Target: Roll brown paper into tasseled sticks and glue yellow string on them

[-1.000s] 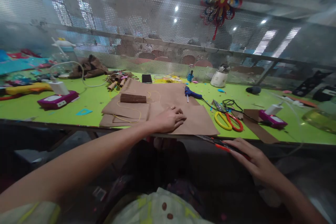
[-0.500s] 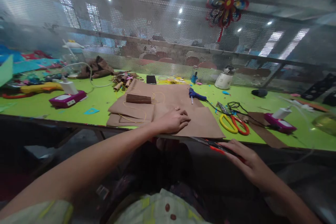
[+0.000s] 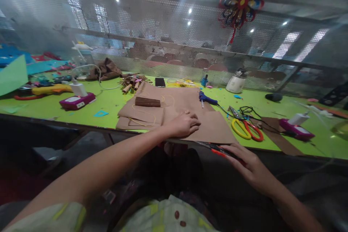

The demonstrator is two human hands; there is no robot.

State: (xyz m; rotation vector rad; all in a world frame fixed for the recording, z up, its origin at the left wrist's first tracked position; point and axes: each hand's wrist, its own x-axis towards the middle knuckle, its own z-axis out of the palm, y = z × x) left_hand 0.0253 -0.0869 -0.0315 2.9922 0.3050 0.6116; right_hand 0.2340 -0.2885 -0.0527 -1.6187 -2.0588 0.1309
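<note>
My left hand [image 3: 184, 125] lies flat on a brown paper sheet [image 3: 214, 128] near the green table's front edge [image 3: 81, 125], fingers stretched out and pressing the sheet down. Below that edge my right hand [image 3: 248, 165] is closed around red-and-black scissors [image 3: 217, 149], whose blades point left toward the sheet's lower border. A stack of more brown sheets [image 3: 141, 116] with a yellow cord and a dark brown corrugated roll [image 3: 147, 102] lies left of my left hand.
Yellow-and-red scissors [image 3: 247, 129], a blue glue gun [image 3: 206, 99] with black cable, a white pot [image 3: 236, 83], a phone [image 3: 160, 82], two magenta boxes with white chargers [image 3: 77, 100] [image 3: 297, 130], paper tubes [image 3: 130, 85]. A perforated metal screen backs the table; a paper flower [image 3: 241, 3] hangs above.
The view has drifted left, so everything sits further right in frame. Both hands keep their places on the paper and the scissors.
</note>
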